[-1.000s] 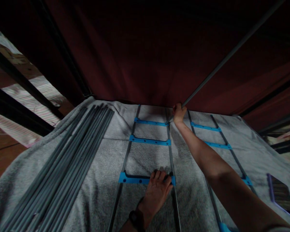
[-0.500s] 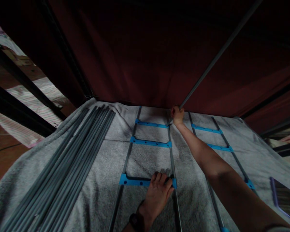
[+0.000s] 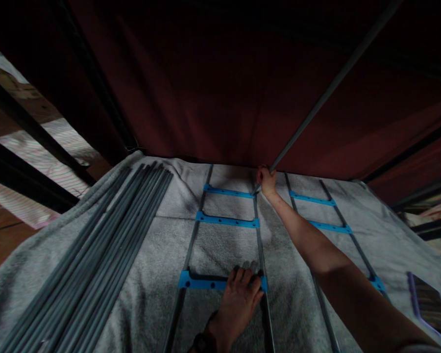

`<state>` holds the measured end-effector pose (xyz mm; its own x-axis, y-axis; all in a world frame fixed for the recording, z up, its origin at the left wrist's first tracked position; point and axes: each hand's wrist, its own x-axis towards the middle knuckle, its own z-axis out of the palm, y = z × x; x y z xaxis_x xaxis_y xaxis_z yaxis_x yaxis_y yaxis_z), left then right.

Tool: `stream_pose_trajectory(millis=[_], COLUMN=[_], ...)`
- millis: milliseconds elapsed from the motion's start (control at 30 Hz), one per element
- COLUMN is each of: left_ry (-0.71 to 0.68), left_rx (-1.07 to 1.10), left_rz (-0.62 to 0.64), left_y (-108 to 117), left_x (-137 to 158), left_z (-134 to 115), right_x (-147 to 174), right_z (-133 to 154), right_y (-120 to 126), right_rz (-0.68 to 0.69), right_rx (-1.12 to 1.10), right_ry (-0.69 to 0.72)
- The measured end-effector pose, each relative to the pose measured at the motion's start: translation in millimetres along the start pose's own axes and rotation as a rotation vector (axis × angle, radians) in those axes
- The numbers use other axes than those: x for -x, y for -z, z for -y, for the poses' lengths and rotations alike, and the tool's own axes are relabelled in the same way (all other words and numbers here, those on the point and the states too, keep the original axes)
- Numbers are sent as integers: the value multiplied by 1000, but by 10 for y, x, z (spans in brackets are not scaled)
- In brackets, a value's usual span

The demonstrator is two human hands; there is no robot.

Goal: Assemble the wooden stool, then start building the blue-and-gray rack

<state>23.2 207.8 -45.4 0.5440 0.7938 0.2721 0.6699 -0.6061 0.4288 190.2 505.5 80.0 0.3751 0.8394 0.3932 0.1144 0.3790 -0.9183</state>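
Note:
My right hand (image 3: 267, 181) is closed around a long grey tube (image 3: 316, 108), which slants from the far end of the nearer frame up to the upper right. The tube's lower tip meets the right end of a blue crosspiece (image 3: 230, 192). Nearer to me, my left hand (image 3: 240, 299) presses down with its fingers curled over another blue crosspiece (image 3: 202, 283), close to its right end. Grey rails (image 3: 191, 242) join these crosspieces into a ladder-like frame. Between them lies a further blue crosspiece (image 3: 226, 220). A dark band circles my left wrist.
Several loose grey tubes (image 3: 106, 250) lie side by side at the left. A second ladder-like frame with blue crosspieces (image 3: 312, 198) lies at the right, partly under my right arm. A phone (image 3: 429, 304) rests at far right. Grey blanket (image 3: 158, 274) covers the surface; dark red cloth (image 3: 206, 98) hangs behind.
The view has shifted slightly. Both hands keep their places, the right on the tube and the left on the near crosspiece.

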Motion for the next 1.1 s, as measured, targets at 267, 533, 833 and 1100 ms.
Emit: stream_pose_trajectory(millis=[267,533,833,1100], left_ry=[15,30,39,32], left_rx=[5,-1,-2,17], left_rz=[24,48,72,88], left_y=[-26,-82,-53,53], left_x=[-8,-30,-29,-36], left_z=[12,12,3,-23], right_x=[-144,-228,-174,-127], right_z=[-95,-272,-326,-281], right_y=[-57,-93,-137,-184], right_rz=[-168,-269,-410,-441], right_rx=[22,69,186,194], right_ry=[-98,0,110,141])
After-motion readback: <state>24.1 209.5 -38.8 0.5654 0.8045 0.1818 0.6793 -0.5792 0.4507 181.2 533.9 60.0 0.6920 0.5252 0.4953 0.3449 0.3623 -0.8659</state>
